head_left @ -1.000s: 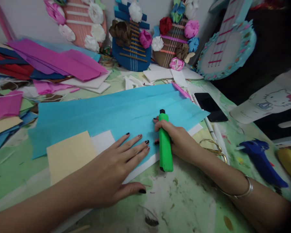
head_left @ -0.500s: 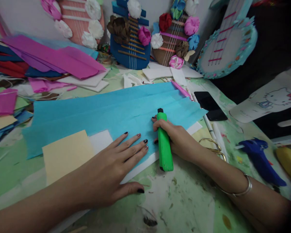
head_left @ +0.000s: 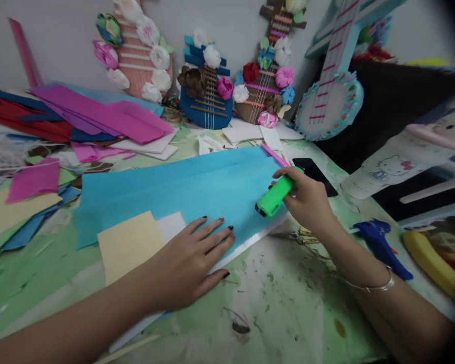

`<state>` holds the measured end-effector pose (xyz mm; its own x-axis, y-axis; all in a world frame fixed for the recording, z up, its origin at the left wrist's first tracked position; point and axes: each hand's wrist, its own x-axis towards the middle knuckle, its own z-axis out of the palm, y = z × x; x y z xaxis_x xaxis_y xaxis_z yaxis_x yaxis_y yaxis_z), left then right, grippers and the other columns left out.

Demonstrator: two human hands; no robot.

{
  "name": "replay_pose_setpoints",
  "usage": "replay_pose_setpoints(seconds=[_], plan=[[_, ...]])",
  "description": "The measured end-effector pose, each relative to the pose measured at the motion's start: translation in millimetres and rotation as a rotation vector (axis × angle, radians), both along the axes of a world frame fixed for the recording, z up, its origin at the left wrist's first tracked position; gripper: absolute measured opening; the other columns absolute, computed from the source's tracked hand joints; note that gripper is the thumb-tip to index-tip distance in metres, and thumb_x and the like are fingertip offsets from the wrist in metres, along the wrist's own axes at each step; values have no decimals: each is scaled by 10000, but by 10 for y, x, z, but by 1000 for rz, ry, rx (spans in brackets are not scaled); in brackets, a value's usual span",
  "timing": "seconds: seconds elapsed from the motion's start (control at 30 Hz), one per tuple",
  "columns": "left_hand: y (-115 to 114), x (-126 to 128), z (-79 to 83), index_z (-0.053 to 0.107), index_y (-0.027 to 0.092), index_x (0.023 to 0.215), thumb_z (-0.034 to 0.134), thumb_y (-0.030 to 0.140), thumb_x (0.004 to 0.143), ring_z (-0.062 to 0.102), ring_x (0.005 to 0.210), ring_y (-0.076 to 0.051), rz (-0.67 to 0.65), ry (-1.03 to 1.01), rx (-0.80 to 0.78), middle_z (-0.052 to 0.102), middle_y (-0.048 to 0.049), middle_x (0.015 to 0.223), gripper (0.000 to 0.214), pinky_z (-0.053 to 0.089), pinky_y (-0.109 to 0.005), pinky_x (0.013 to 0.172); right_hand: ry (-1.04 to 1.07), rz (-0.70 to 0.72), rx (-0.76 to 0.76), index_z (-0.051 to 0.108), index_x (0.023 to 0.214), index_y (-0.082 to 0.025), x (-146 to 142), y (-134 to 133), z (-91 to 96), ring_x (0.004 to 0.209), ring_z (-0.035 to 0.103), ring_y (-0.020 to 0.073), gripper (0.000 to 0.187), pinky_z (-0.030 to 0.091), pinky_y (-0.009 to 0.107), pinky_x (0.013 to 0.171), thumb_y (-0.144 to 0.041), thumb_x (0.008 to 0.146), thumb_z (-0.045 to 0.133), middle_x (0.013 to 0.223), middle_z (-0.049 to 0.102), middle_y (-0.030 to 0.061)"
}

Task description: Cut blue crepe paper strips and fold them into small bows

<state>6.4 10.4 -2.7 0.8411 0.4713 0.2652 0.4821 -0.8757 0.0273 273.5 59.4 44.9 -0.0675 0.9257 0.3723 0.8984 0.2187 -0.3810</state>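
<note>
My left hand (head_left: 197, 260) lies flat with its fingers stretched out, pressing on a wide sheet of bright blue craft paper (head_left: 174, 182) and the white sheet edge beneath it. A cream paper square (head_left: 131, 242) and a small white paper piece (head_left: 171, 226) rest on the blue sheet beside this hand. My right hand (head_left: 307, 194) is closed around a chunky green marker-like tool (head_left: 276, 196) with a black end, tilted above the blue sheet's right part. Its far end is hidden by my fingers. Gold-handled scissors (head_left: 307, 240) lie just under my right wrist.
Behind the sheet stand decorated craft instruments, among them a blue one (head_left: 205, 111) and a round pale-blue one (head_left: 328, 108). Pink paper (head_left: 109, 111) is piled at left. A phone (head_left: 318, 174), a white tumbler (head_left: 382, 164), a blue tool (head_left: 382, 247) and a yellow object (head_left: 432, 263) are at right.
My right hand has moved right and slightly up, turning the green tool from nearly upright to slanted. The left hand stays pressed flat. The camera view has shifted, showing more of the back wall.
</note>
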Motion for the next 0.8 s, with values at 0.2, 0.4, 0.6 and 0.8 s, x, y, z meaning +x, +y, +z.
replay_pose_setpoints(seconds=[0.2,0.4,0.6,0.8], plan=[[-3,-3,-33,446,159,1377,391,430,976,450,1301,-327,-7,3,18,503,-104,1411,487,352,-505,1038,-144,-203,-396,608,1035,-150,-12,247,92,545,638,182,269,469,271,630,-192,775,557,539,652,12],[22,-17,-122,495,162,1338,320,293,1000,461,1297,-296,-15,-88,27,542,-98,1373,403,354,-509,1050,-178,-272,-507,654,865,-83,94,505,90,531,632,158,163,484,256,613,-214,810,572,620,699,99],[58,-35,-151,550,159,1291,317,254,995,517,1249,-283,-35,-180,24,589,-135,1310,389,417,-520,1017,-248,-188,-551,485,1264,-83,95,378,202,510,614,128,435,443,226,555,-157,837,519,719,718,75],[65,-39,-68,566,104,1260,355,149,970,600,1159,-256,-51,-188,49,640,-156,1231,361,509,-470,966,-485,-45,-604,645,850,-161,339,-312,359,711,618,200,211,384,270,608,-64,685,556,777,672,84]])
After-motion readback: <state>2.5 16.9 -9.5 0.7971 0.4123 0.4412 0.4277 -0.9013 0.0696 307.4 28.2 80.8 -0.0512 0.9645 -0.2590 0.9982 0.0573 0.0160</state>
